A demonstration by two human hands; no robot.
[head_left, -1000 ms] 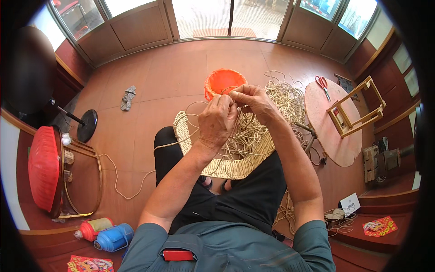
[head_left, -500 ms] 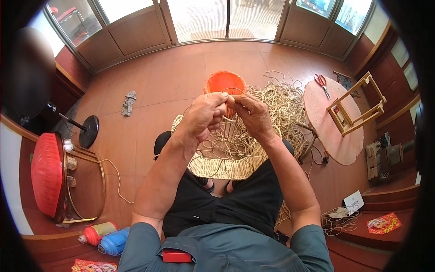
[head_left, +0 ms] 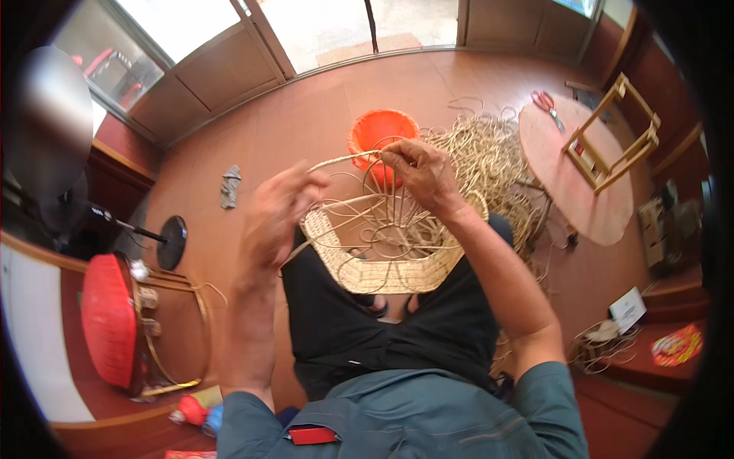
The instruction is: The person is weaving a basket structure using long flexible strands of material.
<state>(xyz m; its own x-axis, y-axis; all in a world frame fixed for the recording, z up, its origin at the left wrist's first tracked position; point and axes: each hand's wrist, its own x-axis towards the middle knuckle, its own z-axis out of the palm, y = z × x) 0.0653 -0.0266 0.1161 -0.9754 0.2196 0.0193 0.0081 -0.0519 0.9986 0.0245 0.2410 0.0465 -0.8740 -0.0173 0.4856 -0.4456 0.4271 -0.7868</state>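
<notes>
My right hand (head_left: 419, 172) pinches a pale straw cord (head_left: 344, 159) between thumb and fingers, beside a thin hoop-like strand. From that pinch the twisted cord runs left to my left hand (head_left: 283, 206), whose bent fingers close on its other end; motion blurs this hand. Under both hands, across my knees, rests a woven straw basket (head_left: 394, 277) with a braided wall. Long loose strands curve up and over its opening, partly hiding the inside.
An orange bucket (head_left: 367, 126) stands beyond the basket, next to a large heap of straw cord (head_left: 485, 157). To the right, a round board (head_left: 569, 176) carries red-handled scissors (head_left: 548, 107) and a small wooden frame (head_left: 612, 153). A fan base (head_left: 173, 242) stands left.
My left hand has pulled away from the right hand, left and downward, so a length of twisted cord now spans between them. The whole view has shifted slightly.
</notes>
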